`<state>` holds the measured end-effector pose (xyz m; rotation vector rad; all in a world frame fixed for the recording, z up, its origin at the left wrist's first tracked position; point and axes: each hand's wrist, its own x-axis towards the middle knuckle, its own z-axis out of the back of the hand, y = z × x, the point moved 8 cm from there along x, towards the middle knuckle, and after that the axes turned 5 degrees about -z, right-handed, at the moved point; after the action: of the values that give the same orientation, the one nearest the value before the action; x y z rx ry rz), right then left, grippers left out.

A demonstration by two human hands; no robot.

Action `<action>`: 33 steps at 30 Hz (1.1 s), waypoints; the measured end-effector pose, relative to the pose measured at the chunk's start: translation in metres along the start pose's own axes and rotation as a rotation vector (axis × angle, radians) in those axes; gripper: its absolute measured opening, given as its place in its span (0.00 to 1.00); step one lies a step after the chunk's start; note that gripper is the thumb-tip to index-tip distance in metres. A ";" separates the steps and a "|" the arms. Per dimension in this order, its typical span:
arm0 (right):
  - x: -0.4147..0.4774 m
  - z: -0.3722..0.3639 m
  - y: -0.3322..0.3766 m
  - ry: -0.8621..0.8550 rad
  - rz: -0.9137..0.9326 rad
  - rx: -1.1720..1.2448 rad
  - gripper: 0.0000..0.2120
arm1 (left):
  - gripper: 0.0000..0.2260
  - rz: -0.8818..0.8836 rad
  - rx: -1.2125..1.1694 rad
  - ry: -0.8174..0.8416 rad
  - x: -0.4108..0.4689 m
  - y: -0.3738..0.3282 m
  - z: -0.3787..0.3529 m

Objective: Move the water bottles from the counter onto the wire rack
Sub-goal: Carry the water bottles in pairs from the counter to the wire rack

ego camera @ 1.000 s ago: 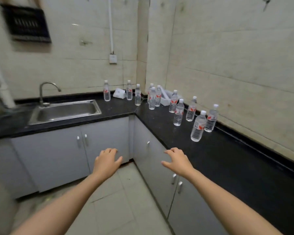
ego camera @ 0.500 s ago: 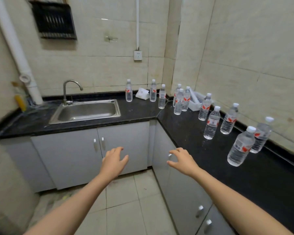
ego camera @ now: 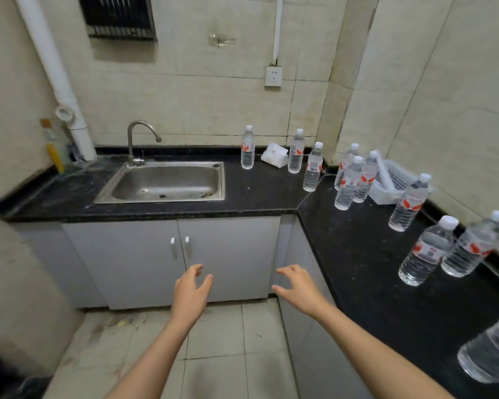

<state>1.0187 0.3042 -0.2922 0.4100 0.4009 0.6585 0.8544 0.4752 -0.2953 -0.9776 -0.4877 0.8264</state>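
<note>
Black counter (ego camera: 357, 254), bottles untouched, both hands empty.

Steel sink (ego camera: 167, 182) sits at ten o'clock. The left hand (ego camera: 191, 292) and right hand (ego camera: 298, 287) hover at six o'clock over the cabinet doors, fingers loosely spread, gripping nothing. Bottles (ego camera: 346, 187) stand from twelve round to four o'clock along the counter's back edge, one pair (ego camera: 425, 250) near at three. No rack in view. Judging by this, it's the reach stage; next, the right hand needs to swing toward three o'clock and close on a bottle.
</note>
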 end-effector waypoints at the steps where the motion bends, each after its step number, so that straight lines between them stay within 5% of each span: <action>1: 0.014 -0.002 0.003 0.006 -0.001 0.005 0.24 | 0.17 0.021 -0.014 -0.009 0.013 0.008 0.001; 16: 0.247 0.013 0.055 -0.024 -0.147 0.059 0.23 | 0.17 -0.012 -0.124 0.085 0.284 0.009 -0.039; 24: 0.302 0.012 0.034 0.015 -0.256 0.056 0.22 | 0.17 0.089 -0.152 0.139 0.334 0.036 -0.062; 33: 0.424 0.058 0.026 -0.072 -0.180 0.165 0.21 | 0.17 0.105 -0.066 0.053 0.416 0.029 -0.063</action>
<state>1.3394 0.5873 -0.3261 0.5460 0.4197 0.4361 1.1394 0.7815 -0.3494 -1.0903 -0.4229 0.8812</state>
